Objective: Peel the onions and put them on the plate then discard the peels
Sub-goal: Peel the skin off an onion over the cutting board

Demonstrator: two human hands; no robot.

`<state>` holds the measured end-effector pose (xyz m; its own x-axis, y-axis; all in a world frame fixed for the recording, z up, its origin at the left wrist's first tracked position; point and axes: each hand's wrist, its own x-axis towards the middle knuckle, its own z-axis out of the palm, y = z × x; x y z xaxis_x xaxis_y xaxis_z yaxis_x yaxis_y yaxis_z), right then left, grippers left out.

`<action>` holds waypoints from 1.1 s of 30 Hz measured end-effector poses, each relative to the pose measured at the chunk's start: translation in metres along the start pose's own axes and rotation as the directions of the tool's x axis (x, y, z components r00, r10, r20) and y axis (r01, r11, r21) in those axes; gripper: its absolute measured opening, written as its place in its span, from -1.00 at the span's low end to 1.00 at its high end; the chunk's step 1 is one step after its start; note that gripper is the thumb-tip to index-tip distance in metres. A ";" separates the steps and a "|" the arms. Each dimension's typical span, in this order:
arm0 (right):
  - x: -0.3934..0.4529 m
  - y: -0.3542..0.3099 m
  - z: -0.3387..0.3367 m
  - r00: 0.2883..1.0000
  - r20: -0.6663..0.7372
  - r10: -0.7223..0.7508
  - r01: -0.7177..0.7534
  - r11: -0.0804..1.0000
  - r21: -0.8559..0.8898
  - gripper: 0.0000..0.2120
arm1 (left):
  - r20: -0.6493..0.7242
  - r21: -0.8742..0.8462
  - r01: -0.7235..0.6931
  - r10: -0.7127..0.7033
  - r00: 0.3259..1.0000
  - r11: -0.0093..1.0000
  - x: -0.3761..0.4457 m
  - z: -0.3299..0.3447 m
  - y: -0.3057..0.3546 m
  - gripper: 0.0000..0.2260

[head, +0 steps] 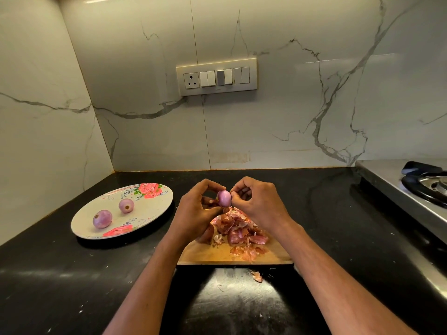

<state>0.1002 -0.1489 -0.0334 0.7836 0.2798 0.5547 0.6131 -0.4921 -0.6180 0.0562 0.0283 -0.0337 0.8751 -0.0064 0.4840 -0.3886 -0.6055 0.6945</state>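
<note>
An onion (224, 198) is gripped by the left hand (197, 209) above the cutting board (217, 256), so peels (238, 232) drop there; the right hand (256, 201) pinches at its skin. Two peeled onions (113, 212) lie on the plate (154, 201).

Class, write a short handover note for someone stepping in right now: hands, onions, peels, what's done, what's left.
Left hand grips the onion above the cutting board; right hand pinches at its skin.
Two peeled onions lie on the plate.
Peels are piled on the board; one scrap is on the counter.
Left: finish this onion, plate it, discard peels.
</note>
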 end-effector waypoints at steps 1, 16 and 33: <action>0.001 0.000 0.000 1.000 0.000 0.025 -0.025 1.000 0.015 -0.96 | -0.006 -0.007 -0.003 0.003 1.000 1.000 0.000 0.000 0.001 -0.57; 0.004 0.007 -0.003 0.990 0.136 -0.035 0.017 0.992 0.128 -0.77 | -0.062 -0.026 -0.031 0.029 0.998 0.999 0.002 -0.003 -0.004 -0.53; 0.005 0.005 0.001 0.983 0.101 0.154 -0.174 0.957 0.234 -0.88 | -0.009 0.006 -0.024 0.024 1.000 1.000 0.001 0.000 0.000 -0.53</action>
<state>0.1072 -0.1494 -0.0342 0.8747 0.2823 0.3941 0.4739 -0.3267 -0.8177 0.0566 0.0284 -0.0331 0.8627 -0.0136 0.5056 -0.4079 -0.6098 0.6796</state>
